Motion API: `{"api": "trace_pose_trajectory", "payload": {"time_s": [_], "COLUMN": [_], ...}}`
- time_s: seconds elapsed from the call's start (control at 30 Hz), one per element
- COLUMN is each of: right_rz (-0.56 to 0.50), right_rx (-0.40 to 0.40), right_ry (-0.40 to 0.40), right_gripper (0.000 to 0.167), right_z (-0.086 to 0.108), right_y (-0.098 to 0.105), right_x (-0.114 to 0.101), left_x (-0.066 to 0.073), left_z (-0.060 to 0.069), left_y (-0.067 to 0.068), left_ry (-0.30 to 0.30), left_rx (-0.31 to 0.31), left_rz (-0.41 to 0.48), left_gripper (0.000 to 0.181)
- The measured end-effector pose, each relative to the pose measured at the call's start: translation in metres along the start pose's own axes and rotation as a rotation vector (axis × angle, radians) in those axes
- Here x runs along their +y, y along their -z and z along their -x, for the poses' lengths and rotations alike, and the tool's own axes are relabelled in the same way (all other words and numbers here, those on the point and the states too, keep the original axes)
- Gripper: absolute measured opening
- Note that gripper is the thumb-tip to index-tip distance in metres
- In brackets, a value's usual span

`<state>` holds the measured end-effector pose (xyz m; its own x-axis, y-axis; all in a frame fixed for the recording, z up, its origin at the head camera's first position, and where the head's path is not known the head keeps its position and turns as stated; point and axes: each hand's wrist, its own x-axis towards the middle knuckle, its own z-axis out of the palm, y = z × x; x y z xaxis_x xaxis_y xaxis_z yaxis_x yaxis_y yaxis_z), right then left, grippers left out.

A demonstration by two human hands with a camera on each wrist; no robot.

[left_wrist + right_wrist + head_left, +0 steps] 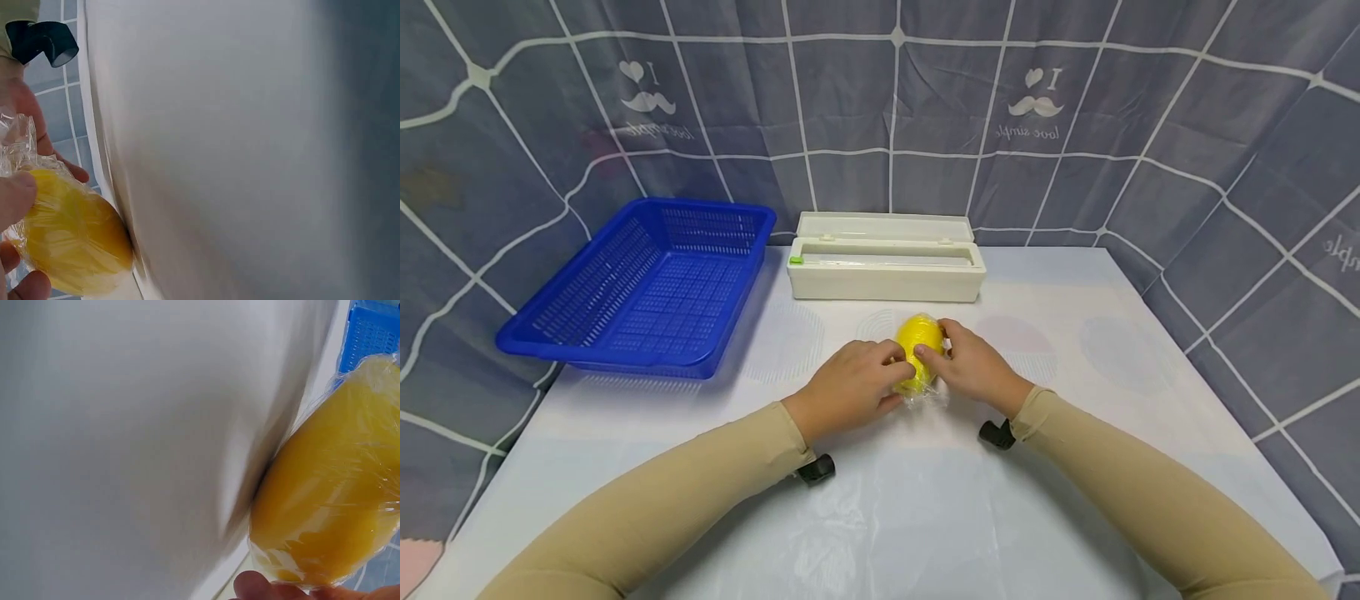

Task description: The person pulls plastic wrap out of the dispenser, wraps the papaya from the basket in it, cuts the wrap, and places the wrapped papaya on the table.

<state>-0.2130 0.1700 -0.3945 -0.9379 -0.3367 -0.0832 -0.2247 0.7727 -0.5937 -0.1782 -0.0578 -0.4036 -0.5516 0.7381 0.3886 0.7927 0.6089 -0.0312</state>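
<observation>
A smooth yellow oval thing (917,346), like a mango in shape, is wrapped in clear cling film and sits low over the table between both hands. My left hand (867,377) holds its left side with bent fingers. On the other side my right hand (976,367) grips it, thumb on the near face and fingers at the far end. In the left wrist view, loose crinkled film (25,147) bunches at one end of the yellow thing (75,234). The right wrist view shows film stretched over the yellow thing (331,494), with fingertips (269,587) at its lower end.
Behind the hands stands a white cling film dispenser (886,283), its lid (886,225) raised and a green slider (795,260) at its left end. A blue plastic basket (730,333) is at the back left. Grey checked curtain (850,100) surrounds the white table (910,508).
</observation>
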Motion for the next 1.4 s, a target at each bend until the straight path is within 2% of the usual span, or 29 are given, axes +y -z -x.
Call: {"api": "trace_pose_trajectory", "payload": {"time_s": [0.1,0.17,0.27,0.37,0.43,0.5,0.6,0.7,0.77,0.93,1.03,1.13,1.27,1.4], "right_rz": [0.022,0.073,0.15,0.226,0.25,0.273,0.264,0.211,0.155,0.052,0.018,-0.033,-0.09,-0.101], "right_rx": [-0.009,0.002,0.033,0.044,0.021,0.017,0.049,0.092,0.107,0.112,0.103,0.076,0.049,0.076], "right_ry": [0.011,0.043,0.163,0.353,0.451,0.536,0.604,0.609,0.581,0.498,0.462,0.442,0.42,0.417], "right_gripper": [0.07,0.068,0.068,0.066,0.062,0.052,0.036,0.017,0.01,0.01,0.008,0.004,0.005,0.004], "right_z": [0.002,0.004,0.011,0.018,0.022,0.024,0.024,0.023,0.021,0.018,0.017,0.015,0.014,0.01], "right_y": [0.003,0.006,0.012,0.014,0.014,0.011,0.007,0.003,0.002,0.001,0.002,0.005,0.01,0.009], "right_x": [0.001,0.003,0.004,0.005,0.004,0.004,0.003,0.002,0.001,-0.002,-0.003,-0.003,0.0,0.003], "left_x": [0.0,0.0,-0.001,-0.003,-0.003,-0.003,-0.002,-0.001,-0.001,0.001,0.002,0.001,-0.001,-0.005], "left_z": [0.001,0.001,0.001,0.001,0.001,0.001,0.001,0.0,0.0,-0.004,-0.008,-0.01,-0.011,-0.013], "left_y": [0.0,0.0,-0.001,-0.001,0.0,0.001,0.001,0.001,0.002,0.004,0.004,0.003,0.0,0.0], "left_ry": [-0.009,-0.009,0.012,0.039,0.056,0.072,0.096,0.128,0.157,0.22,0.249,0.292,0.365,0.435], "left_rx": [0.046,0.068,0.078,0.081,0.084,0.084,0.072,0.038,0.009,-0.044,-0.047,-0.058,-0.082,-0.093], "left_rz": [0.028,0.057,0.094,0.116,0.119,0.124,0.143,0.174,0.197,0.219,0.22,0.267,0.398,0.524], "left_gripper": [0.021,0.017,0.012,0.008,0.006,0.006,0.006,0.006,0.014,0.036,0.031,0.022,0.016,0.012]}}
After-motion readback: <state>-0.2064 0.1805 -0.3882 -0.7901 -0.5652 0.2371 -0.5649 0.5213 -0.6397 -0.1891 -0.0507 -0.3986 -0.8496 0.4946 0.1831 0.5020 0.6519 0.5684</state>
